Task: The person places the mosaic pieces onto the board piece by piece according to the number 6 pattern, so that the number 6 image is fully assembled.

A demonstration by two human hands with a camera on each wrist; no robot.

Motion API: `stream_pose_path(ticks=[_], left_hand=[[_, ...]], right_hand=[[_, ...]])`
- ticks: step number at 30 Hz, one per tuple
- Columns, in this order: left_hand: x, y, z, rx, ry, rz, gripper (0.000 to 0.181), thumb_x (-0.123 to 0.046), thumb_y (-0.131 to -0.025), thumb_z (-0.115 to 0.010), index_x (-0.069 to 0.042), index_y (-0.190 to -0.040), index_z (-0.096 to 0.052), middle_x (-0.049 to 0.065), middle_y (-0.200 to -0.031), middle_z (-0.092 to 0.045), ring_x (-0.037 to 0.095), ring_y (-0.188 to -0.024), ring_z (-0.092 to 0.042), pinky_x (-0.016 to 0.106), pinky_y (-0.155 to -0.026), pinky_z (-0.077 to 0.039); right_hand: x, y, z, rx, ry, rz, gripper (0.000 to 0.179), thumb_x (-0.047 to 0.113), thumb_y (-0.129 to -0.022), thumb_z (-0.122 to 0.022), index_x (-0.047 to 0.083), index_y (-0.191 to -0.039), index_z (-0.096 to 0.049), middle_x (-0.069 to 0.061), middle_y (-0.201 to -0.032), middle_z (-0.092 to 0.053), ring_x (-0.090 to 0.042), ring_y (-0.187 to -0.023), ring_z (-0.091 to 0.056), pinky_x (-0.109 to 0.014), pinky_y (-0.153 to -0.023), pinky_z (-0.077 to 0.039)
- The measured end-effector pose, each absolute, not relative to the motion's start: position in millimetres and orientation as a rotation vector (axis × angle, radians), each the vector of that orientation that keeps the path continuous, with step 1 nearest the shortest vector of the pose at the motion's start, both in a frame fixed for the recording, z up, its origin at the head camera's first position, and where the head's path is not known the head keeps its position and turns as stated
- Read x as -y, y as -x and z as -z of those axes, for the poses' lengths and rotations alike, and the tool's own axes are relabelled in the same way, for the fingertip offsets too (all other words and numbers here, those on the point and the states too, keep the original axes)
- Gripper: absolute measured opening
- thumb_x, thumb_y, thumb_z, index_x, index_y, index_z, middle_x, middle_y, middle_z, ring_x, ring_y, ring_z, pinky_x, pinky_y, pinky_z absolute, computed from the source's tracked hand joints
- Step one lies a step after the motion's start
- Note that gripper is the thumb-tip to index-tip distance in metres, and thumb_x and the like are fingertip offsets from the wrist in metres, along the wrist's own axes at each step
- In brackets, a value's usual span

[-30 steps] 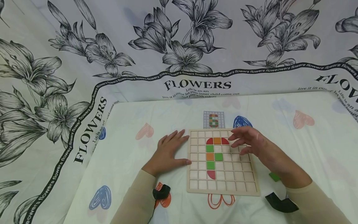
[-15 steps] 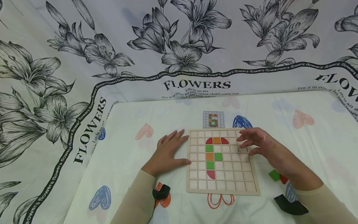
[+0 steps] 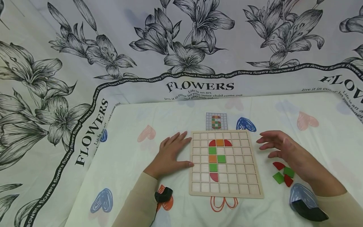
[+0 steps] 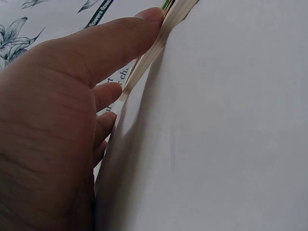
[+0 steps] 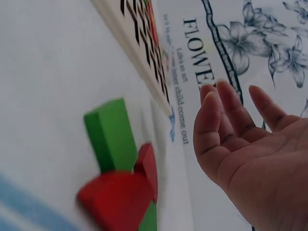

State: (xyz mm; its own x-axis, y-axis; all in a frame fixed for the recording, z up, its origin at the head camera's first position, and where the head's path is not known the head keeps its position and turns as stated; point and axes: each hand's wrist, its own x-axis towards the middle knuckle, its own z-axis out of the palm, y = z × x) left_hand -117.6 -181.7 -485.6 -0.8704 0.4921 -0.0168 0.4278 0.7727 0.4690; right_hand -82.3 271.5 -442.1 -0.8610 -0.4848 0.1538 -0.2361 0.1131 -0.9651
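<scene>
A wooden grid board (image 3: 232, 179) lies on the cloth with red quarter-round, orange square and green square blocks set in its cells. My left hand (image 3: 171, 155) rests at the board's left side, fingers spread, its thumb touching the edge. In the left wrist view the thumb (image 4: 125, 41) lies against the board's rim. To the right of the board my right hand (image 3: 286, 151) hovers with relaxed fingers and holds nothing. Below it lie two red quarter-round blocks (image 3: 279, 165) and two green square blocks (image 3: 278, 178). The right wrist view shows a green block (image 5: 113, 134) and a red block (image 5: 118, 197) close up.
A small printed pattern card (image 3: 216, 121) lies behind the board, partly covered by its far edge. A white cloth with printed hearts (image 3: 146, 133) covers the table. Behind it hangs a curtain with black flowers (image 3: 188, 56). Each sleeve carries a black strap piece (image 3: 164, 194).
My right hand has moved right, from above the board to beside it, uncovering the loose red and green blocks. The left hand and the board have stayed in place.
</scene>
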Motion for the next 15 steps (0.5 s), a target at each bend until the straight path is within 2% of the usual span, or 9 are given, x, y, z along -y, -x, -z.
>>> stream_pose_path(ticks=[15], left_hand=[[181.9, 118.3, 486.0, -2.820, -0.731, -0.683, 0.096, -0.077, -0.091, -0.070, -0.033, -0.170, -0.041, -0.012, -0.179, -0.020, 0.012, -0.164, -0.007, 0.055, -0.127, -0.007]], right_hand=[[-305.0, 75.8, 466.8, -2.401, 0.569, 1.739, 0.050, 0.024, -0.119, -0.020, 0.008, -0.159, -0.047, -0.005, -0.144, -0.064, -0.016, -0.123, -0.062, -0.025, -0.092, -0.054]])
